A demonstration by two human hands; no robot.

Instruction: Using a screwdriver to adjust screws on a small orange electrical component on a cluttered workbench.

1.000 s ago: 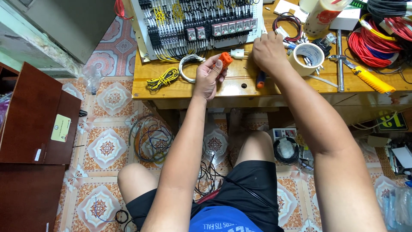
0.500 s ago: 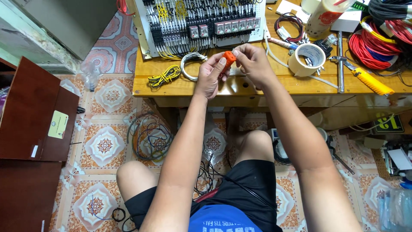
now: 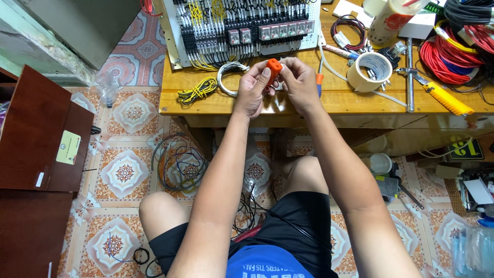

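Observation:
A small orange block-shaped part [image 3: 274,69] is held between both hands above the wooden table [image 3: 329,98]. My left hand [image 3: 251,88] grips it from the left with thumb and fingers. From the right, my right hand [image 3: 298,82] pinches the same part. Just beyond the hands lies a white panel [image 3: 242,25] packed with rows of terminal blocks, relays and yellow and white wires.
On the table lie a yellow-black wire bundle [image 3: 198,90], a white wire coil [image 3: 229,72], a tape roll [image 3: 368,69], a yellow-handled tool [image 3: 445,98], red and black cable coils [image 3: 458,46] and a screwdriver [image 3: 320,82]. Wire loops [image 3: 177,162] lie on the tiled floor. A brown cabinet [image 3: 36,144] stands at left.
My right hand came back from the tape roll area on the right and joined my left hand on the orange part, which now sits between both hands.

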